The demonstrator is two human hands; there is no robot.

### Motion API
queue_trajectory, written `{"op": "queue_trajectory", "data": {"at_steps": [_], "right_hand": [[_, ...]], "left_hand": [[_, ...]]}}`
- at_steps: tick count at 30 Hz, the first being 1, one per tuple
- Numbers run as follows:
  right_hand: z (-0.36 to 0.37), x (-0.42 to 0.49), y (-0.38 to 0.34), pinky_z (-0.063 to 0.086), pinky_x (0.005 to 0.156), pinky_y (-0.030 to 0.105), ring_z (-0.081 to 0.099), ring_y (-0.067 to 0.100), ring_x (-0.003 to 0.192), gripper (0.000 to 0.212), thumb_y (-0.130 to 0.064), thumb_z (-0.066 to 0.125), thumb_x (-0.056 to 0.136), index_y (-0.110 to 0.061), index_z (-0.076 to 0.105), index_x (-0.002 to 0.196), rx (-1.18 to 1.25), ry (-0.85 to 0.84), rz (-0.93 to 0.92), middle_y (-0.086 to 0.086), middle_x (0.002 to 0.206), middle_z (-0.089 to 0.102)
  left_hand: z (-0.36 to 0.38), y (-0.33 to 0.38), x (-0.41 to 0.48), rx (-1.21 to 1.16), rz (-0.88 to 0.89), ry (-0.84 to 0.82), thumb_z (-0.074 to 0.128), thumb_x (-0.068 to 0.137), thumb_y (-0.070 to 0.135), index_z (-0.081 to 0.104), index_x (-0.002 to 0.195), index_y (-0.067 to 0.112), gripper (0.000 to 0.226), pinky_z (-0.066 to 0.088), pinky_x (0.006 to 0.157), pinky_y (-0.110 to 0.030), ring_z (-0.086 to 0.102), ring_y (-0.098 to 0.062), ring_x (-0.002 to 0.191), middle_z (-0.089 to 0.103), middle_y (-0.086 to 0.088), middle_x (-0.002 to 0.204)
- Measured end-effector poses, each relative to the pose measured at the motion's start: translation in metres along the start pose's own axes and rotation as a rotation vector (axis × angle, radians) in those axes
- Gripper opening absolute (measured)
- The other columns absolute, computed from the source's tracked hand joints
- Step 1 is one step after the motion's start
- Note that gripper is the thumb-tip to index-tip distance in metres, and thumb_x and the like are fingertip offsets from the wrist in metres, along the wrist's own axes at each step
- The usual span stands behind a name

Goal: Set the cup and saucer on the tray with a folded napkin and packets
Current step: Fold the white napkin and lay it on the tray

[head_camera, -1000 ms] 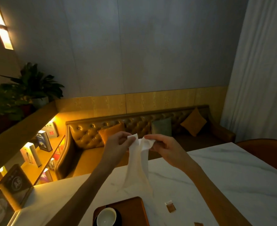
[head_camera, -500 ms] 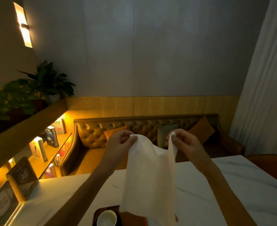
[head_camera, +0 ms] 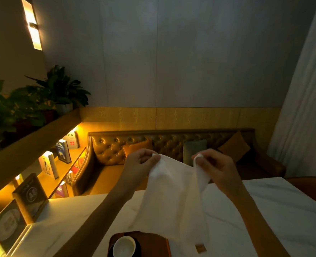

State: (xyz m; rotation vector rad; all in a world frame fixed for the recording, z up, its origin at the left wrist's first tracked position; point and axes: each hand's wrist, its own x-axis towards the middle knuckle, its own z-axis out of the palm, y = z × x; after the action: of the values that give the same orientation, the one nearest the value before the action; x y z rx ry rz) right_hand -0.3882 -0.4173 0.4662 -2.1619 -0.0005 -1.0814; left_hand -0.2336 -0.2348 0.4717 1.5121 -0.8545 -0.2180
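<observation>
While the cup (head_camera: 124, 245) already sits on the tray (head_camera: 153, 242), the napkin (head_camera: 172, 197) hangs unfolded — left hand (head_camera: 138, 164) and right hand (head_camera: 214, 166) each pinch a corner — one packet (head_camera: 200, 248) waits on the tabletop (head_camera: 283, 210).

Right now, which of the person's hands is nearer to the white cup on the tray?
The left. The left hand is above the cup, slightly right; the right hand is farther right. Both hold the napkin.
</observation>
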Motion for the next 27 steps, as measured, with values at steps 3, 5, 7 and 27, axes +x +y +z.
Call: {"op": "queue_trajectory", "data": {"at_steps": [3,5,7,27], "right_hand": [[0.013,0.005,-0.012,0.049,0.071,0.009,0.063,-0.002,0.084,0.019,-0.035,0.060,0.089,-0.030,0.064,0.106,-0.178,-0.233,-0.062,-0.026,0.092,0.061],[0.021,0.009,-0.020,0.052,0.072,0.010,0.063,-0.005,0.084,0.028,-0.041,0.059,0.086,-0.027,0.062,0.109,-0.170,-0.252,-0.076,-0.024,0.093,0.059],[0.025,0.013,-0.025,0.052,0.069,0.010,0.063,-0.006,0.082,0.030,-0.049,0.057,0.082,-0.030,0.057,0.105,-0.155,-0.221,-0.069,-0.024,0.088,0.058],[0.041,0.019,-0.030,0.038,0.059,0.008,0.054,-0.004,0.067,0.018,-0.039,0.072,0.078,-0.030,0.058,0.084,-0.356,-0.137,0.029,-0.027,0.073,0.049]], "left_hand": [[0.010,0.004,-0.005,-0.002,0.044,-0.063,0.062,0.091,0.025,0.066,0.101,0.027,0.010,0.057,0.067,-0.015,0.069,-0.002,0.089,0.070,0.007,0.098],[0.016,0.008,-0.011,-0.023,0.075,-0.114,0.061,0.092,0.023,0.067,0.100,0.028,0.011,0.056,0.067,-0.014,0.070,-0.001,0.087,0.071,0.007,0.095],[0.019,0.010,-0.016,-0.046,0.103,-0.150,0.057,0.095,0.021,0.066,0.102,0.030,0.015,0.056,0.068,-0.013,0.070,-0.002,0.089,0.071,0.006,0.095],[0.015,0.004,-0.025,-0.132,0.019,-0.172,0.048,0.099,0.015,0.067,0.099,0.035,0.028,0.057,0.073,-0.017,0.071,-0.006,0.094,0.072,0.010,0.099]]}}
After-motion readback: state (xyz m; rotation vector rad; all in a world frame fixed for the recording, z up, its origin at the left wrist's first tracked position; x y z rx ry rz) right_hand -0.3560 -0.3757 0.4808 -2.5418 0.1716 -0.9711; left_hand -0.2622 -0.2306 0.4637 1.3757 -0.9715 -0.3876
